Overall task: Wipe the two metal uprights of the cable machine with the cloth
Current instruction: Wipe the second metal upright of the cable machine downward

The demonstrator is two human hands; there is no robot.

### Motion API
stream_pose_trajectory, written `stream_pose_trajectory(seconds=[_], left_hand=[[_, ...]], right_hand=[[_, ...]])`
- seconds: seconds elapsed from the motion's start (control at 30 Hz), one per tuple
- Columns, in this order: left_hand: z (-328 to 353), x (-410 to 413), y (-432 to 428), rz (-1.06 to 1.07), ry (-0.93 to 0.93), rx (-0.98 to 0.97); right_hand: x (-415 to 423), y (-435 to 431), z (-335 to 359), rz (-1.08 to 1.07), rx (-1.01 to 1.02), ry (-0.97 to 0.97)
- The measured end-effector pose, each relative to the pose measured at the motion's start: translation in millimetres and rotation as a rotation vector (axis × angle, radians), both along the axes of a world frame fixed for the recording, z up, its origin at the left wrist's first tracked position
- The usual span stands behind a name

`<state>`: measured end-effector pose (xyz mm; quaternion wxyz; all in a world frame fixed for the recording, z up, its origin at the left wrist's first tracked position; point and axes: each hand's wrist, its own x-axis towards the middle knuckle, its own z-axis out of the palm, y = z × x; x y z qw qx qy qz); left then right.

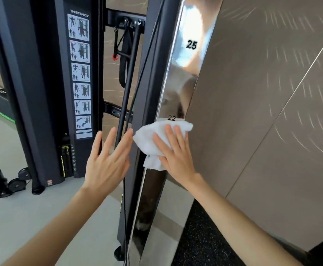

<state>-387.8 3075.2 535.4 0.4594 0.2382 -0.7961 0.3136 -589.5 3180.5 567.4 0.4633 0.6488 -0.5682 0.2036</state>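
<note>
One upright point(185, 73) is being worked on now: the shiny metal one on the right, w/ numbers 25 point(191, 44) and 22 point(171, 118) printed on it. Cloth point(149, 138), white & bunched, sits on its face just under the 22, and part of it spills over the left edge. Right hand point(176, 152) lies flat on the cloth, fingers straight, pressing it to the metal rather than clutching it. Left hand point(107, 164) is released, fingers spread, holding nothing. It hovers just left of the upright, near the black bar point(130, 73) and cable point(147, 64); can't tell if it touches them.

To do the stroke well, imo:
- Press w/ the whole palm so the cloth doesn't slide out from under flat fingers.
- Run long straight passes along the upright's length, not small dabs.
- Polished face shows reflections, so smears will show too. Overlap passes & refold to a clean side.
- Wrap the overhanging part round the left edge to catch that side.
- Cover the stretch above 25 and the lower part near the floor point(32, 217).
- Hold the left hand clear of the cable so nothing snags.

2nd upright isn't clearly in view, so I judge the task under halfway.
</note>
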Motion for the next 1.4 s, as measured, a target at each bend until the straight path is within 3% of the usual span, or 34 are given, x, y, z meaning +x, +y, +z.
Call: stream_pose_trajectory(seconds=[0.2,0.3,0.47,0.57,0.7,0.8,0.97,1.23,1.3,1.4], left_hand=[[-1,5,16,0.076,-0.002,0.027],[-1,7,22,0.127,-0.003,0.052],[-1,11,32,0.183,-0.004,0.058],[0,11,37,0.183,-0.033,0.055],[-3,6,39,0.199,-0.048,0.081],[-7,1,39,0.195,-0.036,0.1],[-22,5,33,0.169,-0.04,0.074],[-51,4,20,0.111,-0.052,0.04],[-58,3,10,0.11,-0.012,0.034],[-64,1,-1,0.07,0.037,0.009]], right_hand=[[-8,-6,69,0.308,-0.075,-0.264],[-5,-5,30,0.328,-0.059,-0.391],[-6,12,-52,0.276,0.058,-0.401],[-8,13,-27,0.316,0.074,-0.429],[-5,-3,36,0.355,-0.069,-0.443],[0,-11,30,0.34,-0.13,-0.394],[-6,2,-63,0.186,-0.038,-0.151],[11,-16,43,0.088,-0.189,-0.058],[18,-20,33,0.031,-0.244,-0.056],[16,-16,-39,-0.01,-0.188,0.005]])
